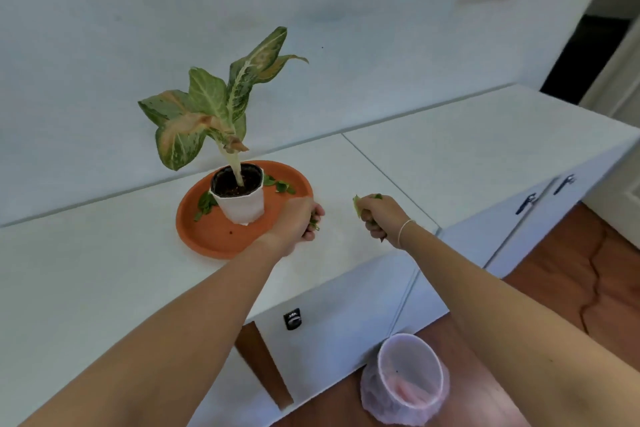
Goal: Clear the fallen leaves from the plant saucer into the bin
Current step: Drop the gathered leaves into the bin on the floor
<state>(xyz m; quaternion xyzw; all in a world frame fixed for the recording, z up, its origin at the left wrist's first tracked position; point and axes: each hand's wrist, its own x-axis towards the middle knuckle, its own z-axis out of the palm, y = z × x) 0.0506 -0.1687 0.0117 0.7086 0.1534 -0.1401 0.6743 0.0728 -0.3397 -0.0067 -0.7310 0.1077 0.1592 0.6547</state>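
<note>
Two hands: both are closed into fists, each clamped on a small bunch of leaves.
Left hand: curled over the near right rim of the saucer, green bits showing between its fingers.
Right hand: well clear of the saucer to the right, above the bare counter, a leaf tip poking out of the top of the fist.
Saucer: orange, just under and left of the left hand; a white pot with the plant stands in its middle.
Leaves left: one cluster lies on the saucer beyond the left hand, on the pot's left; another cluster sits behind the pot on its right.
Bin: on the floor below the counter edge, nearer the body than the right hand and lower, lined with a thin bag.
Step in hand: gathering, judged about half done, since both fists are loaded but leaves remain.
Next move: probably bringing both fists back and down over the bin's mouth and loosening the fingers there, keeping the grip tight on the way so no scraps drop on the floor.
</note>
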